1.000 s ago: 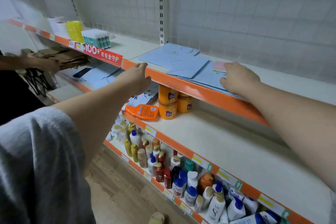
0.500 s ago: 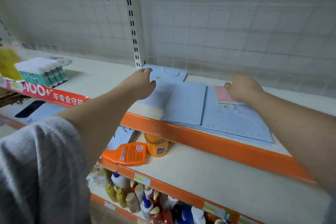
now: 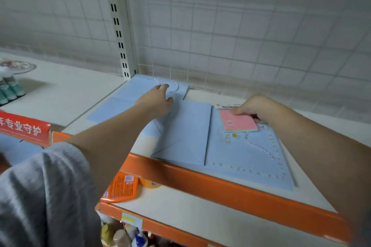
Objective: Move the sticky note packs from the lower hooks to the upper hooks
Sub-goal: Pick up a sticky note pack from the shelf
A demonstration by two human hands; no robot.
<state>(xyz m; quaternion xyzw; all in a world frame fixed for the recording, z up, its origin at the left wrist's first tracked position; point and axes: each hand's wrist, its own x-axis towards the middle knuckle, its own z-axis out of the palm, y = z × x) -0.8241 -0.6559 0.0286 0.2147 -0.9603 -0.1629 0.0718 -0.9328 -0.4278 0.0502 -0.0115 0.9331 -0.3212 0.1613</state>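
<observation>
The right hand [image 3: 259, 109] has its fingers curled onto the far edge of the pink sticky note pack [image 3: 236, 122], which lies flat on a light blue paper bag [image 3: 247, 152] on the shelf [image 3: 220, 184]. The left hand [image 3: 158, 100], loosely curled, rests on another blue bag and seems to hold nothing. The pack looks light and a little stiff, so I think a pinch at its top edge is best.

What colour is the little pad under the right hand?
Pink, with a pale green edge: the sticky note pack, seen in the head view.

Both arms outstretched; left hand [image 3: 157, 98] loosely curled, right hand [image 3: 255, 107] fingers curled.
</observation>
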